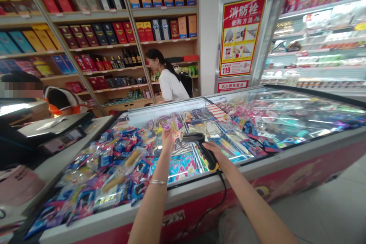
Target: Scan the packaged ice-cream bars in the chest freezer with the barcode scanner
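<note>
At far left, a pale pink fabric bag [17, 187] lies below a grey worktop [54, 171] carrying a black payment terminal [63, 140]. Beyond it stands a co-worker in a black vest with orange trim [58, 101], and behind that rise wooden shelves [88, 16] of boxed liquor and bottles. A second person in a white T-shirt [170, 87] stands at the far end of the shelves.

Over a long glass-topped chest freezer with a red front [286, 156], packed with bright wrapped ice pops [120, 160], the left hand [168, 141] (a thin silver bangle [158, 182] on its wrist) pinches a small clear packet [174, 127] upright in its fingertips. Just right of the packet, not touching it, is the head of a black handheld barcode scanner [203, 150], its handle closed inside the right hand [214, 151] and its black cord [219, 202] hanging down.

Further right are a red fire-hydrant instruction poster [239, 37] showing 119 and a lit refrigerated display case [317, 42].
</note>
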`<action>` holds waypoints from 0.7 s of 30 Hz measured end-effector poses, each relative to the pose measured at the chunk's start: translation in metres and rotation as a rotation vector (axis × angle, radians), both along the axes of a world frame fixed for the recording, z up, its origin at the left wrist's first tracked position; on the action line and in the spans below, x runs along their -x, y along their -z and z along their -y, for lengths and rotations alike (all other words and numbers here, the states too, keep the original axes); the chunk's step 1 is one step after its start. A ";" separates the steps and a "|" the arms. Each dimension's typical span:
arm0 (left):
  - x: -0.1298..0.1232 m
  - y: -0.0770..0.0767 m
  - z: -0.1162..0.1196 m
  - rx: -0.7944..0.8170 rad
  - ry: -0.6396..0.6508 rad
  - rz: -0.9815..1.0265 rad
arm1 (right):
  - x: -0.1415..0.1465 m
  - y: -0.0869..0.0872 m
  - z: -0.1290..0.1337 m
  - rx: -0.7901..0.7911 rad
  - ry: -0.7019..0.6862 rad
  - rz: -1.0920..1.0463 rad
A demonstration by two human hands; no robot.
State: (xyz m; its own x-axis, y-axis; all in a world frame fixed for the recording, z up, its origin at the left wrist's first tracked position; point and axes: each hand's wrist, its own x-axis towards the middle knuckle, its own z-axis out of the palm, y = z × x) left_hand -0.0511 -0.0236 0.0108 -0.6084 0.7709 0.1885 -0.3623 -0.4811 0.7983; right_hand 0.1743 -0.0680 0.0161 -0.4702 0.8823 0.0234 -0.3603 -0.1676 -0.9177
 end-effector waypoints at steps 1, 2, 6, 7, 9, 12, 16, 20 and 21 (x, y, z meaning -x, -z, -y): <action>0.000 0.000 0.001 -0.006 0.007 0.006 | 0.000 0.000 0.000 0.001 -0.002 -0.004; 0.000 -0.001 0.001 -0.008 0.015 0.018 | 0.000 0.000 -0.001 0.000 -0.001 -0.012; 0.004 -0.001 0.003 0.052 0.030 0.124 | 0.000 0.000 -0.003 0.021 0.046 -0.047; 0.005 -0.001 0.003 0.070 0.028 0.145 | 0.000 0.000 -0.003 0.022 0.061 -0.050; 0.006 -0.002 0.003 0.095 0.024 0.163 | 0.001 0.000 -0.003 0.005 0.081 -0.041; 0.003 -0.004 0.004 0.129 0.025 0.103 | 0.002 -0.001 -0.002 -0.020 0.080 -0.003; -0.002 -0.006 0.006 0.150 0.037 -0.099 | 0.003 -0.006 -0.001 -0.032 0.069 0.053; -0.001 -0.003 0.005 0.112 0.036 -0.247 | 0.003 -0.008 0.000 -0.059 0.032 0.090; 0.000 -0.001 0.005 0.106 0.035 -0.291 | 0.003 -0.008 0.000 -0.064 0.023 0.099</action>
